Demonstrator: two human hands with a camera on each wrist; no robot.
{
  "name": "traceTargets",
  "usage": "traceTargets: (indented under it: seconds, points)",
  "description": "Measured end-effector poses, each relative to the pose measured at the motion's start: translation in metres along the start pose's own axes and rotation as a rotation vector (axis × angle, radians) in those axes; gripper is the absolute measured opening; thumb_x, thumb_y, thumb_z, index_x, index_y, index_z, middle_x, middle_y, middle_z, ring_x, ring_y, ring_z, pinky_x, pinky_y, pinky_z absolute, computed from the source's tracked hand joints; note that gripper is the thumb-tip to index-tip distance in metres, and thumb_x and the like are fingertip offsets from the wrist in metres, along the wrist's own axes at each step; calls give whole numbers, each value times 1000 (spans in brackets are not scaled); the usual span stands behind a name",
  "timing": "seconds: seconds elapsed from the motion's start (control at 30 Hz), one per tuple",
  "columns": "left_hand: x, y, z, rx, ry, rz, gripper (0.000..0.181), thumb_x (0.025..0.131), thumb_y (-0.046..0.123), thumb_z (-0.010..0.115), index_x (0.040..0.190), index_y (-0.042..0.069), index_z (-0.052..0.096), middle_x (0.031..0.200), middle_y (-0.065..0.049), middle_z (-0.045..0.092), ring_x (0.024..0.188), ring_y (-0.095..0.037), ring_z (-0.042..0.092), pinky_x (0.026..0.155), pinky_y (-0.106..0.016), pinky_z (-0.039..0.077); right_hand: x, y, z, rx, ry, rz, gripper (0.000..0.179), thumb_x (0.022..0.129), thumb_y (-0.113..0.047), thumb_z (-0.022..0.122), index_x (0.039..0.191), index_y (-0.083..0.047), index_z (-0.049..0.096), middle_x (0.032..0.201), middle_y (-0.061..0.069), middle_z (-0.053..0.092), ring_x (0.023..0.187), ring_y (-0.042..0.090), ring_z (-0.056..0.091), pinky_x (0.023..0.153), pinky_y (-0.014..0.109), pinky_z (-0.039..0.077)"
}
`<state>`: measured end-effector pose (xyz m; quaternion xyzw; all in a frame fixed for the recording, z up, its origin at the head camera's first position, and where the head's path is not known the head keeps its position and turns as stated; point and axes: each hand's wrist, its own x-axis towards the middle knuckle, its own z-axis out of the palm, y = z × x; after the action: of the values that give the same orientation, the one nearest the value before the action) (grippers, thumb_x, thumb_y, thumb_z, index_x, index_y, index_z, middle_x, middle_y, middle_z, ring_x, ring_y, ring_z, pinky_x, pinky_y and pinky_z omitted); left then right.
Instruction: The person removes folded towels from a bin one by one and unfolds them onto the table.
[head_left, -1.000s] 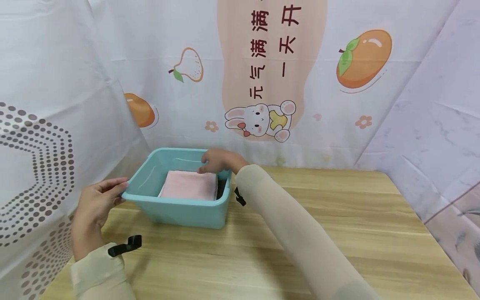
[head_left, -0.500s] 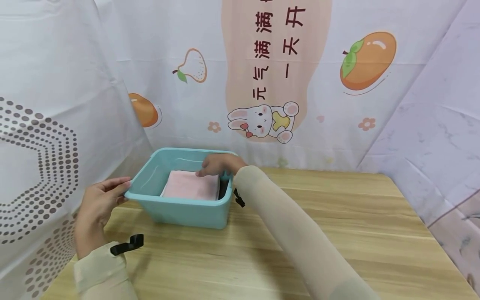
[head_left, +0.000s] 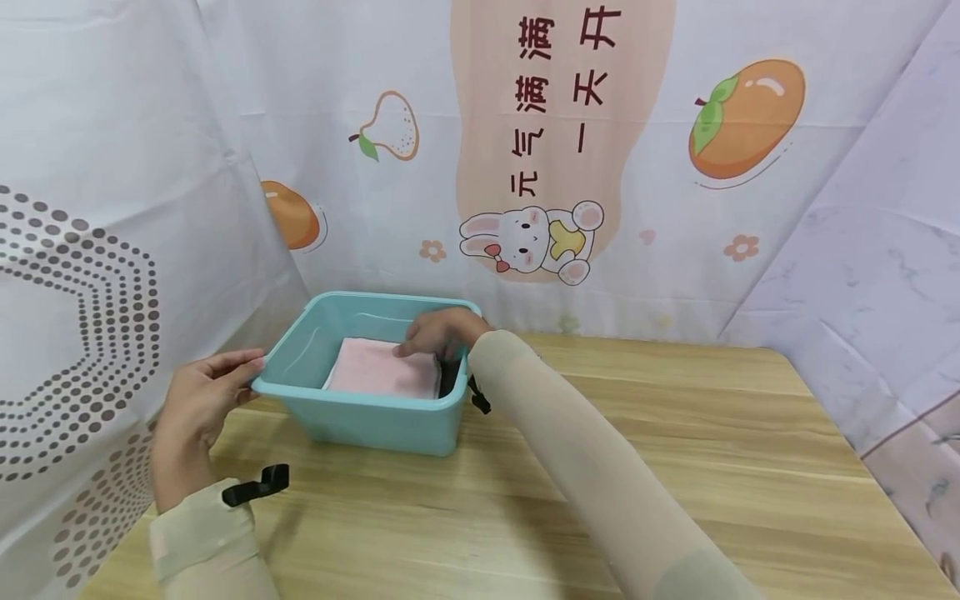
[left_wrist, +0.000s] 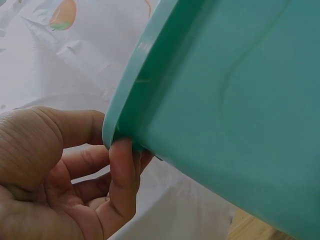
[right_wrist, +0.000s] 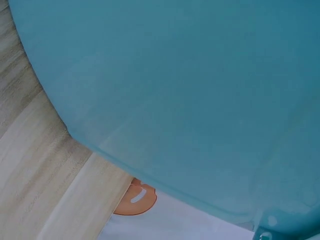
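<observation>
A light-blue plastic basin (head_left: 375, 425) stands on the table against the back cloth. Inside lies a folded pink cloth (head_left: 375, 367), with something dark (head_left: 448, 377) showing to its right. My left hand (head_left: 198, 408) pinches the basin's near-left rim corner; in the left wrist view the fingers (left_wrist: 121, 167) curl under the rim's edge. Reaching over the basin's right side, my right hand (head_left: 438, 330) has its thumb at the pink cloth's upper edge. Its other fingers point down into the gap beside the cloth, their tips hidden. The right wrist view shows basin wall (right_wrist: 165, 90), no hand.
The wooden table (head_left: 637, 467) spreads to the right and front of the basin. A white printed cloth (head_left: 360, 217) hangs right behind it, and a dotted curtain (head_left: 82, 333) hangs close on the left. Black straps (head_left: 257, 486) circle both wrists.
My right hand has lowered deeper into the basin, its fingers sinking beside the pink cloth and its thumb coming to the cloth. The left hand keeps its hold. The view has shifted slightly.
</observation>
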<state>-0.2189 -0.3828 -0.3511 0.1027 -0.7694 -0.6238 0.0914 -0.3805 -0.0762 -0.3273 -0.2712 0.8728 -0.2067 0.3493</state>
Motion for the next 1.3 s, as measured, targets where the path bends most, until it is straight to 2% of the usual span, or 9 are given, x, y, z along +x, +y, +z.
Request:
traceTargets:
  seconds: [0.13,0.2,0.37,0.6,0.73,0.87,1.1,1.2,1.3]
  points:
    - [-2,1,-1,-20,-11,-4,29,96,22,74,122,8,72,106,9,61,80,-7,65,70,-21,57,2,0,-2,47,-46,-47,48,107,-42,53,132,-2,60,123,14,61,117,28,62,100,42,52]
    - [-4,1,-2,-32,-17,-5,33,95,23,75,123,7,71,108,8,61,80,-8,65,70,-21,57,3,0,-2,65,-65,-50,47,107,-40,53,130,0,60,118,14,60,115,30,63,100,42,52]
    - [-5,2,-3,-34,-21,1,34,95,23,75,124,6,71,106,8,62,79,-9,65,70,-22,58,3,0,-2,77,-73,-26,49,106,-41,55,140,-7,58,124,11,57,116,28,64,101,40,52]
    - [-5,1,-3,-27,-16,-1,36,96,23,75,126,5,70,106,8,63,81,-8,65,70,-22,58,2,-1,-1,20,-95,-25,49,106,-45,53,147,-18,56,140,7,54,125,28,57,105,45,49]
    - [-5,2,-3,-11,-15,0,41,96,24,74,129,3,67,109,8,61,82,-7,65,71,-21,58,3,0,-2,-4,-115,-39,48,107,-44,50,151,-23,53,153,1,48,135,23,49,110,44,44]
    - [-5,2,-2,-21,-20,-3,41,96,24,74,130,2,67,110,7,60,83,-7,65,71,-21,57,3,1,-2,-20,-129,-49,46,108,-41,50,150,-24,53,156,-4,47,136,17,48,111,41,43]
    - [-4,3,-2,-29,-20,-10,37,96,24,74,126,3,68,105,7,64,81,-8,66,71,-22,58,4,1,-1,-104,-105,-39,46,106,-45,53,138,-14,63,137,1,60,119,19,57,102,39,49]
    - [-4,3,-1,5,-19,-4,38,97,24,73,127,3,67,103,9,64,81,-7,66,71,-22,58,5,2,-1,-91,-94,-25,48,104,-47,55,135,-11,63,133,6,61,119,23,57,104,43,49]
    - [-4,3,-2,8,-18,-9,38,97,24,73,127,3,67,103,10,64,82,-7,66,72,-22,58,5,2,-2,-77,-69,-38,40,104,-47,57,125,-14,65,126,2,62,116,21,57,103,42,50]
